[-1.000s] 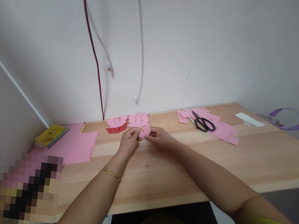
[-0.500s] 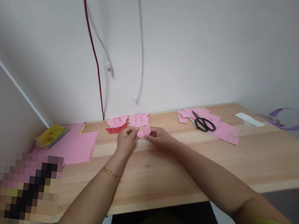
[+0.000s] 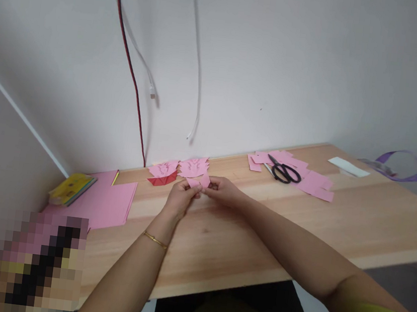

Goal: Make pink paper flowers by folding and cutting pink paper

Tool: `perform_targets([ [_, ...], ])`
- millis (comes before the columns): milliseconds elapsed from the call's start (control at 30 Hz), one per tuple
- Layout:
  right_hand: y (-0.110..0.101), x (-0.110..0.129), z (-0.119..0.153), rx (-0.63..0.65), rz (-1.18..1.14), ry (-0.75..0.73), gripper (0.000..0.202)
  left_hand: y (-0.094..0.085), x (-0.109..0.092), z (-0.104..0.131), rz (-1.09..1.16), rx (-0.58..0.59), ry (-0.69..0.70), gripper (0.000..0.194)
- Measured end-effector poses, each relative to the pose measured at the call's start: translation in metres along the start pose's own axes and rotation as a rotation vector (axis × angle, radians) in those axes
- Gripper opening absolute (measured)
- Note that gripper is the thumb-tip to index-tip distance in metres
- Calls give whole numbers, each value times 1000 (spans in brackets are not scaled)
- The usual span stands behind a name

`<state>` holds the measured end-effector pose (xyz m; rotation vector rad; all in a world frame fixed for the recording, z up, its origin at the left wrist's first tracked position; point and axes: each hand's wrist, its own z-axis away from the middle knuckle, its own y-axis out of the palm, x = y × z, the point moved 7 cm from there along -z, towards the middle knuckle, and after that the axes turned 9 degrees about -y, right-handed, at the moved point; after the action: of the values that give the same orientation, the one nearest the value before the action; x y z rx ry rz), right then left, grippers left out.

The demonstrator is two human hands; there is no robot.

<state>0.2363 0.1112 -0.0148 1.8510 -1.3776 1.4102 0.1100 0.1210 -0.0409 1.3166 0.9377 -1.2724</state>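
A small folded piece of pink paper [image 3: 204,180] is held between both hands above the wooden table. My left hand [image 3: 181,198] pinches its lower left side, thumb on top. On its right side my right hand [image 3: 223,192] grips it between thumb and fingers. Parts of the paper are hidden behind the fingertips. Just beyond the hands lie two pink paper cutouts with jagged edges, a left one [image 3: 163,168] and a right one [image 3: 194,167]. A red folded paper piece [image 3: 162,179] sits in front of the left cutout.
Black-handled scissors [image 3: 285,172] rest on pink paper scraps [image 3: 313,183] at the right. Large pink sheets [image 3: 113,205] lie at the left under a yellow packet [image 3: 72,190]. A white strip [image 3: 348,166] is at the far right. Cables [image 3: 135,84] hang along the wall.
My left hand has shifted slightly right, its thumb now close to the right hand's thumb at the paper's lower edge. The right hand has barely moved.
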Motion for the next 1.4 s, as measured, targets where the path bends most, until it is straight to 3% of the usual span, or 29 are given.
perform_targets([
  [200, -3, -6, 2, -45, -47, 85, 24, -6, 2, -2, -15, -58, -20, 23],
  [400, -1, 0, 2, -35, -20, 61, 23, 0, -5, 2, -103, -33, 15, 18],
  [767, -4, 0, 3, -10, 124, 70, 28, -6, -19, 7, -294, -129, 60, 14],
  [967, -1, -6, 3, -12, 35, 109, 36, -8, -11, 3, -211, -142, 25, 17],
  [1200, -6, -2, 2, -61, 99, 62, 21, -2, -1, 0, -10, 1, -71, 20],
  [1400, -5, -8, 0, -86, -17, 16, 20, 1, 0, 1, 6, 9, -82, 28],
])
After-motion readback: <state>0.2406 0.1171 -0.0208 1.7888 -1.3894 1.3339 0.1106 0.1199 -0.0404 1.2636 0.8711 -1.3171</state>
